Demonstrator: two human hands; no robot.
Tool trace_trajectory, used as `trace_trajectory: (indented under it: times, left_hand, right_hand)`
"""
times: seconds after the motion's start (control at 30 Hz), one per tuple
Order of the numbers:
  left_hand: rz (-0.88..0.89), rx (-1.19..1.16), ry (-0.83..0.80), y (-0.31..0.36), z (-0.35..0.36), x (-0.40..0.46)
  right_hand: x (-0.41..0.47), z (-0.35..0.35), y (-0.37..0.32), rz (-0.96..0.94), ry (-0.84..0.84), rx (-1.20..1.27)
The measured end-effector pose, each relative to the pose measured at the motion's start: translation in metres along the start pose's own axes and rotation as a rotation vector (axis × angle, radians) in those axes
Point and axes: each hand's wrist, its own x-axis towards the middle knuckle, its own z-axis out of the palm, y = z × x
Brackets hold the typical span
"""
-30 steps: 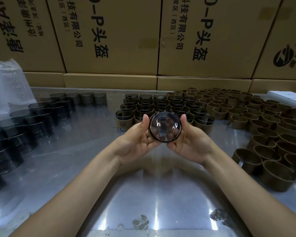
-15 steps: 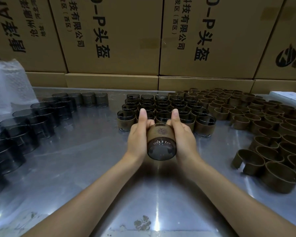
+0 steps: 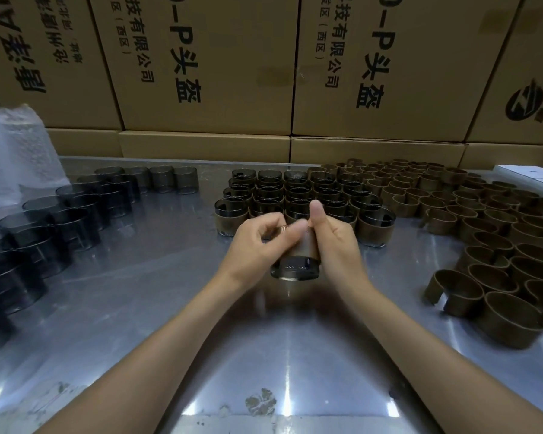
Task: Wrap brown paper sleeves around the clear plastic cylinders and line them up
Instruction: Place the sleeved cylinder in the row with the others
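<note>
Both hands hold one clear plastic cylinder point(image 3: 296, 267) with a brown paper sleeve point(image 3: 306, 247) around its far part, just above the steel table. My left hand point(image 3: 254, 242) grips its left side, thumb blurred across the top. My right hand point(image 3: 334, 239) grips its right side, thumb pointing up. Directly behind the hands stands a block of sleeved cylinders point(image 3: 298, 195) in rows. Bare cylinders point(image 3: 72, 214) stand at the left. Loose brown sleeves point(image 3: 470, 220) cover the right.
Stacked cardboard boxes point(image 3: 207, 67) wall off the back of the steel table point(image 3: 157, 308). A bubble-wrap bag point(image 3: 10, 155) sits at the far left, and a white box point(image 3: 533, 177) at the far right.
The cylinder turned from facing me to lying with its clear end toward me, then lowered slightly. My left thumb has swung across its top while the right thumb stays up.
</note>
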Motion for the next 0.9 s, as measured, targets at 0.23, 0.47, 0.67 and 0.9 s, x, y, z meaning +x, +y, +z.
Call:
trace_trajectory:
  times: [0.23,0.47,0.67,0.9]
  left_hand:
    - [0.012,0.504,-0.194,-0.011,-0.03,-0.003]
    - [-0.181,0.577,-0.132,-0.012,-0.061,0.001]
    - [-0.352,0.445,-0.072,-0.015,-0.082,0.002]
    - [-0.393,0.465,0.033,-0.025,-0.093,0.002]
  right_hand:
    - [0.004,-0.012,0.023,-0.169,-0.151,-0.429]
    - [0.007,-0.015,0.027,-0.117,-0.118,-0.412]
    - [0.009,-0.021,0.031,-0.025,-0.051,-0.401]
    - [0.01,-0.02,0.034,0.008,-0.066,-0.4]
